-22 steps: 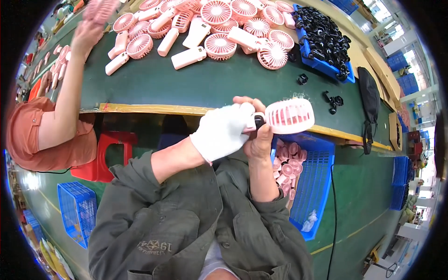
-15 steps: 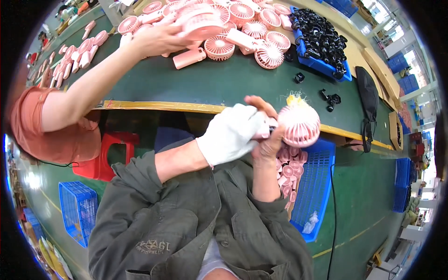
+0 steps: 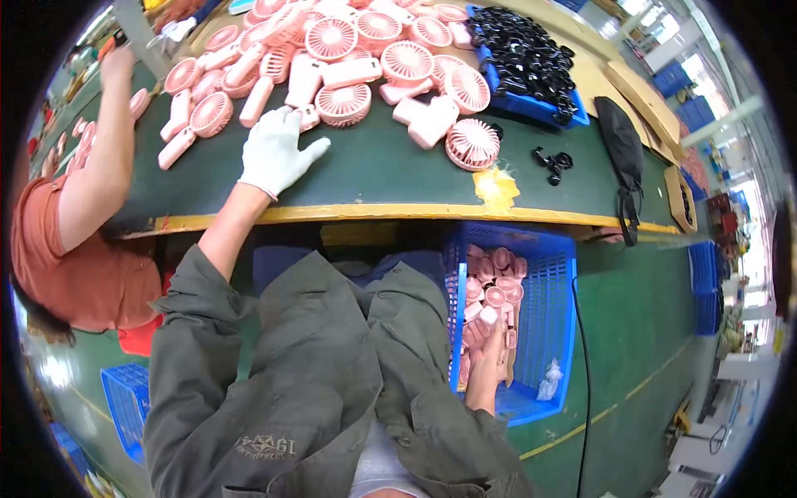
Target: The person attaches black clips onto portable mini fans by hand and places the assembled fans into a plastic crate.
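Across the bench a matte dark-green worktop runs, trimmed along its near side with a worn yellow edge strip, and on its far half sits a heap of pale-pink plastic handheld fans with round slatted heads and stubby handles. The person's left hand, in a white knit glove, reaches over the worktop to the near side of that heap, its thumb spread wide from the fingers. The bare right hand is down in a deep blue plastic lattice crate below the bench edge, among more pink fans; I cannot tell whether it grips one. A crumpled clear plastic bag lies in the same crate. Beside the heap stands a blue plastic tray piled with glossy black parts; a few loose black pieces lie in front, near a torn yellow patch. A black fabric pouch droops over the right end of the bench, next to flat brown cardboard. To the left sits a co-worker in a salmon shirt, and the shiny green floor stretches away.
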Demonstrator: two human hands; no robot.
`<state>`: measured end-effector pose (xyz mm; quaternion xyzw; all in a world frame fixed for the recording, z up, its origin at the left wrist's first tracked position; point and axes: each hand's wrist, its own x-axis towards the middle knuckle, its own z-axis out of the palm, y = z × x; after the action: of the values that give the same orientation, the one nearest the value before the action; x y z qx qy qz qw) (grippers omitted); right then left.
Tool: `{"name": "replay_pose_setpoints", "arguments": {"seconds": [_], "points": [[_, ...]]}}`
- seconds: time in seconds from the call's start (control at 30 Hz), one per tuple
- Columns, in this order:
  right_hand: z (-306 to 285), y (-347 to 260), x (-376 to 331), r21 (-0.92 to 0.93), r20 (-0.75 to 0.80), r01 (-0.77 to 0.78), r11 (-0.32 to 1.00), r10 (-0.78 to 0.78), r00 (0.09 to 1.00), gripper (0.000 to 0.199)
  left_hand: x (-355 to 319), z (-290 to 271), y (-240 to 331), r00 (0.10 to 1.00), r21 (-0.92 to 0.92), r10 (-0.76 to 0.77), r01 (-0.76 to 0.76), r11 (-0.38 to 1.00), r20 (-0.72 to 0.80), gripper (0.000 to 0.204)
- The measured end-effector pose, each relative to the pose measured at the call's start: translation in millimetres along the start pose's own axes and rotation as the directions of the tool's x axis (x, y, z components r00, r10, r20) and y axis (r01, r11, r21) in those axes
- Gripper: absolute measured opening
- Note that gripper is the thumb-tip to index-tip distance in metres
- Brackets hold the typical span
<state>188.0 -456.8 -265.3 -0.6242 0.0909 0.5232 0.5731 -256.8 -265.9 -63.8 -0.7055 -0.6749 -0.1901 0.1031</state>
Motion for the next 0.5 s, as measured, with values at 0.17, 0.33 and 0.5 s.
{"name": "replay_pose_setpoints", "arguments": {"seconds": [0.17,0.33,0.5], "points": [[82.5,-42.6,-75.1,-0.231,0.453,0.789,0.569,-0.655,0.605,0.018,38.1,18.3,-7.7,0.99,-0.048,-0.054,0.061,0.997,0.128,0.05],[195.2,-113.3,-70.3,-0.148,0.584,0.978,0.144,-0.786,0.204,0.009,48.3,9.6,-18.6,0.915,-0.218,-0.004,0.101,0.971,0.404,0.032],[271.2,-182.6,-19.7,-0.133,0.772,0.864,-0.486,-0.597,-0.217,0.017,29.3,4.6,-23.5,0.971,-0.107,0.238,-0.235,0.966,0.015,0.048]]}}
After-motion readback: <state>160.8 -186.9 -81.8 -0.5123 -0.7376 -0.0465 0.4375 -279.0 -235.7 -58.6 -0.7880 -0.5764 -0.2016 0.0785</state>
